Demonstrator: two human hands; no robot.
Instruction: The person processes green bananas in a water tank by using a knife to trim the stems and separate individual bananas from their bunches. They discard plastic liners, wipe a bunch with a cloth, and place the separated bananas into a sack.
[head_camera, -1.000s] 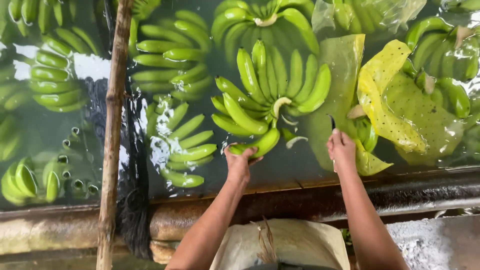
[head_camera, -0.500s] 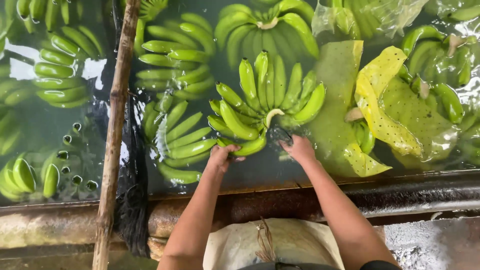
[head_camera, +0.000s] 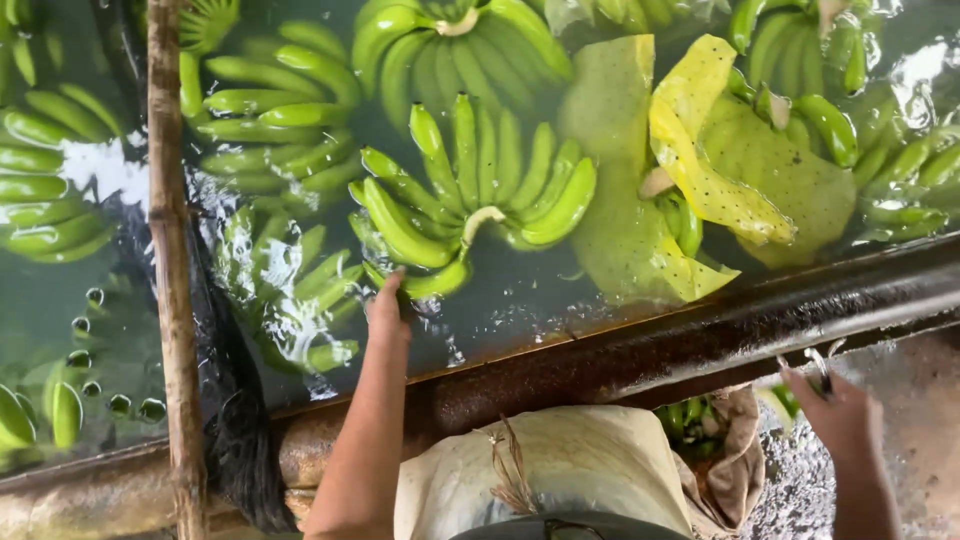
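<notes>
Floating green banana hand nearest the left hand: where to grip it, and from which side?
Probably the pale curved crown stub of the green banana hand. The fingers fan up and outward from it, so it is the one joined part. Come from the near tank edge, where the left hand already touches the lowest banana.

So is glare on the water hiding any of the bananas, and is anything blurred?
Head view: white glare on the water at far left and top right washes out a few fingers; ripples break up the submerged hand of bananas beside the left hand. The floating banana hand is sharp. The right hand, outside the tank, looks slightly motion-blurred.
</notes>
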